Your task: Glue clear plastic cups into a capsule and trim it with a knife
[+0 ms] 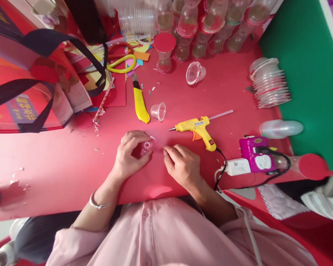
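My left hand (pixel 130 155) is closed around a small clear plastic cup (pixel 147 145), thumb and fingers on its sides, just above the red table. A small ring or hole shows at the middle of the cup. Close to its right is my right hand (pixel 183 162), thumb and fingertips pressed together; whatever they may hold is too small to make out. Another clear cup (pixel 158 111) lies on its side beyond my hands. Beside it rests a yellow utility knife (pixel 140 103). A yellow glue gun (pixel 197 129) with a clear stick lies beyond my right hand.
Hourglass-shaped cup pairs (pixel 164 51) crowd the back, some with red discs. Stacked cups (pixel 270 83) stand by the green panel (pixel 308 74). Scissors (pixel 122 63) lie on paper scraps. A purple power adapter (pixel 256 153) with cords sits right; a red bag (pixel 44 99) stands left.
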A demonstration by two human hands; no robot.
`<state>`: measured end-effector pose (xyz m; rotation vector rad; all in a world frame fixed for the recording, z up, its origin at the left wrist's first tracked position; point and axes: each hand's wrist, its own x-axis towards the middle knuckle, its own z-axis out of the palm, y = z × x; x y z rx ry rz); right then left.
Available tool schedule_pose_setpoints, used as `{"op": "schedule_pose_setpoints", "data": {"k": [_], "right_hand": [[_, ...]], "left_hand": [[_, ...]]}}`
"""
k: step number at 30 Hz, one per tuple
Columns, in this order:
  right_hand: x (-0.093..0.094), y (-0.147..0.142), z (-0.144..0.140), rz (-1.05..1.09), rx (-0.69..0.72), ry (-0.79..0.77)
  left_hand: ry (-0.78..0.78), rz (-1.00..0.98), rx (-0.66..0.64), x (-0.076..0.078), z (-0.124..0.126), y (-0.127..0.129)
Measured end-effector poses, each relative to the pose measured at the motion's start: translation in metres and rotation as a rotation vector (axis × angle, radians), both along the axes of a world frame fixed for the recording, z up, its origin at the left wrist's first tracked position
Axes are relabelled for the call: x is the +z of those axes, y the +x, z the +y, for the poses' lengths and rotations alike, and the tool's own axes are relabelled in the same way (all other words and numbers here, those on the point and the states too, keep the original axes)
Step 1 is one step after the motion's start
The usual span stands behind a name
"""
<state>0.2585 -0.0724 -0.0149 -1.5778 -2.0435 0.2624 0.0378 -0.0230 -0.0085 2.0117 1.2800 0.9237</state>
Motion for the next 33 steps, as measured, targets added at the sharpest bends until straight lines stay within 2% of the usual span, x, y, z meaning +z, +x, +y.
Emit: {"op": "schedule_pose_setpoints", "data": {"k": [7,11,14,16,19,21,23,27,33], "right_hand": [[0.000,0.000,0.000,0.001,0.008,0.013],[0.001,-0.001,0.002,0.010,-0.002,0.084],[0.002,-0.002,0.003,0.015,-0.003,0.144],[0.001,-0.002,0.003,0.033,0.002,0.192],[-0.001,-0.002,0.004,0.047,0.002,0.239],[-0.002,-0.001,0.004,0.040,-0.005,0.233],[-0.004,-0.001,0.004,0.042,-0.013,0.223],[-0.007,0.000,0.002,0.067,-0.016,0.238],[-0.012,0.000,0.001,0.065,-0.027,0.217]], "left_hand": [[-0.026,0.008,0.006,-0.002,0.000,-0.002],[-0.007,0.011,-0.025,0.001,0.001,-0.003],[-0.052,-0.052,-0.042,0.007,0.000,-0.005],[-0.118,-0.164,0.006,0.009,0.000,-0.006],[-0.127,-0.286,0.183,0.008,0.000,-0.006],[-0.069,-0.254,0.282,0.005,0.001,-0.004],[-0.032,-0.173,0.309,0.002,0.003,-0.001],[-0.026,-0.062,0.288,-0.002,0.007,0.005],[-0.046,-0.088,0.244,-0.001,0.013,0.005]]}}
